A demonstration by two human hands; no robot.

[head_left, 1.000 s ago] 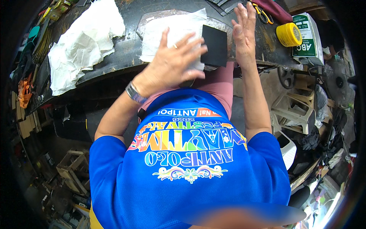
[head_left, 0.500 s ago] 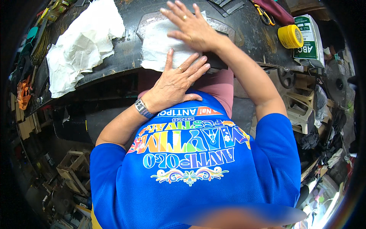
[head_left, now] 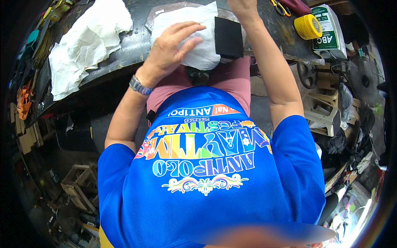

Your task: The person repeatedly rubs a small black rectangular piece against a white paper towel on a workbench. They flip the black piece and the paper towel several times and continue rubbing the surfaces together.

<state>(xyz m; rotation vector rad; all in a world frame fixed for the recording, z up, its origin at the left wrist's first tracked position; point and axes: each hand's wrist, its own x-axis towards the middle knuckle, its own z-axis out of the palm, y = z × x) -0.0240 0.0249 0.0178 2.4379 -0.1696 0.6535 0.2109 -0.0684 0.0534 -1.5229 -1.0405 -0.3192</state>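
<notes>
A thin white sheet (head_left: 202, 51) lies at the near edge of the dark worktable (head_left: 138, 45), its near end hanging slightly over. My left hand (head_left: 171, 45) is on or just above the sheet's left part, fingers stretched and thumb apart, holding nothing. Against the sheet's right side is a flat black rectangular piece (head_left: 228, 38). Beneath the sheet, part of a dark flat slab (head_left: 155, 16) shows at the upper left. My right hand (head_left: 244, 7) reaches beyond the black piece at the top edge of the picture, which cuts off its fingers.
A large crumpled white sheet (head_left: 89, 45) covers the table's left part. At the right stand a yellow tub (head_left: 308, 27) and a green and white package (head_left: 331, 35). Yellow-handled scissors (head_left: 282, 8) lie near a maroon pouch (head_left: 297, 6). A plastic stool (head_left: 320, 109) is below, on the right.
My right hand has left the white sheet and moved away to the far side. My left hand has shifted up and left onto the sheet. The black piece is now more exposed.
</notes>
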